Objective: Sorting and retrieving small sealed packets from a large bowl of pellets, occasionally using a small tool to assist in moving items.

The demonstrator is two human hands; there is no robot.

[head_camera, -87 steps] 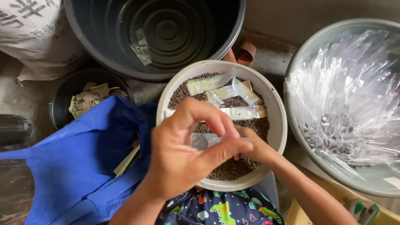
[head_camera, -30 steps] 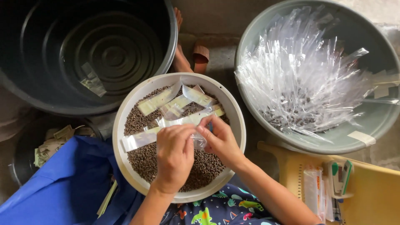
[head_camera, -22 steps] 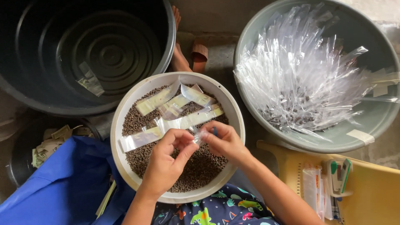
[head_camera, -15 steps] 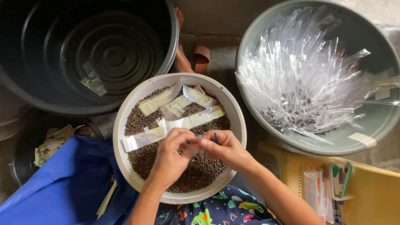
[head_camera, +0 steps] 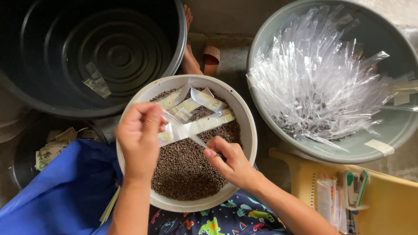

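My left hand [head_camera: 138,140] was raised over the left edge of the white bowl [head_camera: 245,130], and its fingers were closed on the upper end of a narrow clear plastic bag [head_camera: 185,130]. My right hand [head_camera: 230,162] was lower, over the right part of the bowl, and its thumb and first finger pinched the other end of the same bag, so the bag was stretched tilted between both hands, above the small brown seeds [head_camera: 183,165] that filled the bowl. Some more bags [head_camera: 198,109] lay flat on the seeds near the far edge of the bowl. To the right stood a grey basin [head_camera: 383,135] with a heap of clear bags [head_camera: 318,82]. At the far left stood a big black tub [head_camera: 91,56], and a blue cloth bag [head_camera: 61,191] was near my left arm.
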